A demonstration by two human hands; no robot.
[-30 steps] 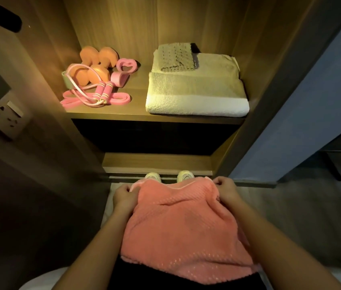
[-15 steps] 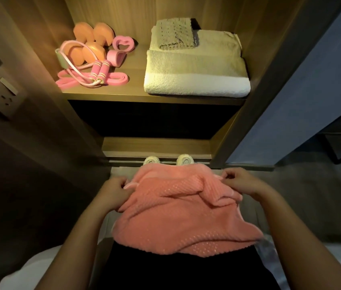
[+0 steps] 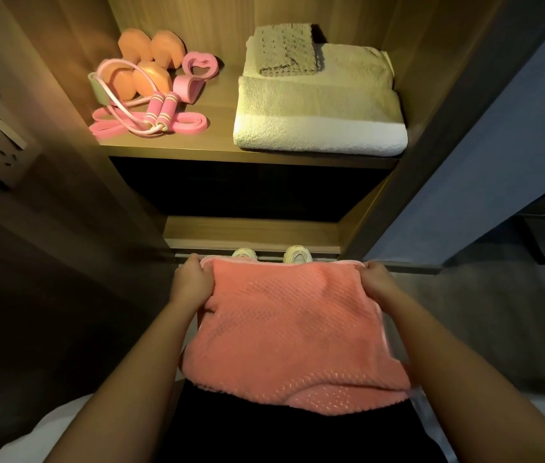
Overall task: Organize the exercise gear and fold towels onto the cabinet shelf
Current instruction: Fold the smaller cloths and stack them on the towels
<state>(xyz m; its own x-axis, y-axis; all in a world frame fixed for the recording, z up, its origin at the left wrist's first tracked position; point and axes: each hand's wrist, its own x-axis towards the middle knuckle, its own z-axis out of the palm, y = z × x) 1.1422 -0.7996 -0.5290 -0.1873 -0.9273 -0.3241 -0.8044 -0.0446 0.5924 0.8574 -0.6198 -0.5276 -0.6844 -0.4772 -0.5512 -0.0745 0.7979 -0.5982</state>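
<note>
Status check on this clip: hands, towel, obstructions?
Left hand and right hand grip pink towel by far corners. Towel not yet on cabinet shelf. Path to shelf open.

We see the wooden shelf (image 3: 221, 132) carrying orange dumbbells (image 3: 147, 78), a pink skipping rope (image 3: 160, 110) and a pink band (image 3: 190, 123) on its left, a folded beige towel (image 3: 317, 111) on its right
</note>
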